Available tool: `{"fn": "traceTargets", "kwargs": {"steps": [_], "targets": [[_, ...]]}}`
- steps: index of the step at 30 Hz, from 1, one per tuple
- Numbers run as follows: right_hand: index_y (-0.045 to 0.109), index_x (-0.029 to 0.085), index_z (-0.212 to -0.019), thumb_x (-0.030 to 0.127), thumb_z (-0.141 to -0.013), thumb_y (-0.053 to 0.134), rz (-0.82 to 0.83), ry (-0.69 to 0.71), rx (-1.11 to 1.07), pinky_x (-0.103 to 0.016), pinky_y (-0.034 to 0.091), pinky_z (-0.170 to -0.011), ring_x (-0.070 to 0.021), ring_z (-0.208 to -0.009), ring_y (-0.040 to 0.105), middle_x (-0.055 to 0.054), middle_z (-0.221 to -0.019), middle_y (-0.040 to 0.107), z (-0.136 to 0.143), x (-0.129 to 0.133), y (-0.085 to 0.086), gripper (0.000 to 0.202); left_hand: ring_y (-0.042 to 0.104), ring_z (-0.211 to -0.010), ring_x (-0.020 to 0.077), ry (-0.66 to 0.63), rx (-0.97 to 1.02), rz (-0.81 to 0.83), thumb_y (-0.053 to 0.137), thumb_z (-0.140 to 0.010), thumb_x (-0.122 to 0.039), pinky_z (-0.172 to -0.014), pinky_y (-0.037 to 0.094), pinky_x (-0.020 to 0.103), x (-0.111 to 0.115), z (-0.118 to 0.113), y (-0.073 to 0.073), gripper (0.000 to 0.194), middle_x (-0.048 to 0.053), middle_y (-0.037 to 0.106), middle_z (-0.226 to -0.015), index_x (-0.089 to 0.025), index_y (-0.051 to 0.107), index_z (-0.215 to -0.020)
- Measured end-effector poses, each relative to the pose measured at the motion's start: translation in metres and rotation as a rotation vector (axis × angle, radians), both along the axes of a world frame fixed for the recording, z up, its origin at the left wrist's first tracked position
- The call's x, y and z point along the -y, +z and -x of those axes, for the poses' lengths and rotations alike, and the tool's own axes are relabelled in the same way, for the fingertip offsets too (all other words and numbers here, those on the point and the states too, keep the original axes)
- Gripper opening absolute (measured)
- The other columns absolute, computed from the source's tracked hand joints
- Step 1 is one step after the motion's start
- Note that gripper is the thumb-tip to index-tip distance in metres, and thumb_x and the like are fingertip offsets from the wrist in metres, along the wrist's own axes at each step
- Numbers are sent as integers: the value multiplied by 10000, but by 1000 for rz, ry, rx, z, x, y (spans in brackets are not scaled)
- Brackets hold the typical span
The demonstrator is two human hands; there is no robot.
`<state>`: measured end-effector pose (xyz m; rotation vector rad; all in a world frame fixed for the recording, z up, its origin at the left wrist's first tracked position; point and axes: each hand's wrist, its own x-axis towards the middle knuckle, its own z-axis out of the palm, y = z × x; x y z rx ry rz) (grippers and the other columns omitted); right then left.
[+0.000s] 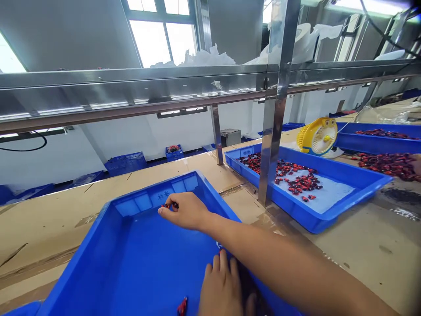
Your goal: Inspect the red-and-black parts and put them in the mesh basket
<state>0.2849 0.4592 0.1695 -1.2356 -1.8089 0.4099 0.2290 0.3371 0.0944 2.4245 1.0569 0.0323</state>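
Fingers (169, 215) of the right hand (192, 213) are bent toward the thumb and pinch a small red-and-black piece (175, 205), probably because such a light thing needs only the tips and not the whole palm. This piece is above the far part of the near blue tray (148, 254), close to its far wall with the dark marking. Another red piece (182, 306) lies at the near side of the same tray, left of the left hand (221, 285). The left hand is by the right side of this tray, its fingers almost together and pointing far; whether they grip something, I cannot tell. Perhaps it is placed so low in order to leave free way for the right forearm, which reaches across from the right. The tray stands on the bench (250, 204), and its raised walls seem suitable to stop small pieces from rolling out. To the right, behind the metal post (271, 131), many loose pieces (305, 182) are spread in a second blue tray (296, 215), on a pale sheet. Beyond it, a yellow fan (324, 136) stands next to a third blue tray (348, 131), and a blurred heap of pieces (388, 164) lies at right.
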Motion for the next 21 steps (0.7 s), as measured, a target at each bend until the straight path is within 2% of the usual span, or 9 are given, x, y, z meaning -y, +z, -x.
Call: {"fn": "traceTargets", "kwargs": {"steps": [3,5,8,10,13,15,17,19,21], "targets": [[606,211,-763,496,-869,583,-12,3,17,-222,273,-516,-91,-597,491,61,-650,566,-2,1,1,305,385,-1267,456,8,-181,-214,508,-791,-496,-1019,317,590,3,-3,1,697,239,445,-1422,-114,515,-1374],[614,212,-769,499,-864,584,-22,0,37,-222,269,-510,-93,-598,493,58,-653,570,-2,2,0,304,408,-1263,443,28,-189,-227,528,-778,-512,-1027,335,577,1,-3,-1,701,216,456,-1427,-143,519,-1374],[626,208,-779,496,-853,593,-38,2,76,-224,270,-512,-100,-613,507,51,-657,577,0,1,-1,299,378,-1312,419,-15,-137,-184,575,-753,-501,-1097,288,552,0,0,-11,725,187,456,-1447,-142,513,-1380],[636,204,-792,490,-852,596,-48,13,105,-227,273,-519,-107,-628,520,44,-658,586,2,2,-1,294,337,-1366,369,-71,-89,-112,527,-811,-459,-1153,239,489,2,3,-19,646,145,460,-1459,-153,515,-1380],[653,206,-823,489,-852,596,-54,37,149,-231,271,-522,-118,-645,532,37,-668,607,4,4,-2,290,414,-1335,294,-88,-58,8,381,-897,-324,-1133,307,406,10,7,-26,493,99,484,-1447,-189,561,-1336],[660,210,-835,493,-850,597,-52,51,178,-230,271,-523,-123,-657,537,34,-689,624,4,4,-2,290,427,-1325,298,-59,-35,47,407,-866,-297,-1112,338,408,13,8,-23,528,118,445,-1472,-166,529,-1362],[662,212,-837,496,-851,598,-48,64,203,-229,274,-526,-127,-669,540,30,-703,632,3,4,-3,291,331,-1380,338,-60,8,50,510,-791,-330,-1144,281,442,14,7,-15,688,158,371,-1510,-105,421,-1435],[661,210,-832,493,-852,597,-43,71,219,-229,274,-527,-127,-669,538,29,-702,631,2,3,-3,291,239,-1412,374,-119,43,64,590,-721,-357,-1172,209,471,11,8,-6,837,177,335,-1523,-70,345,-1468],[657,210,-824,490,-853,594,-36,70,224,-229,274,-524,-123,-653,529,34,-687,622,0,1,-4,289,267,-1390,375,-210,47,133,610,-707,-365,-1169,213,471,9,10,1,807,151,391,-1492,-109,403,-1443]]}}
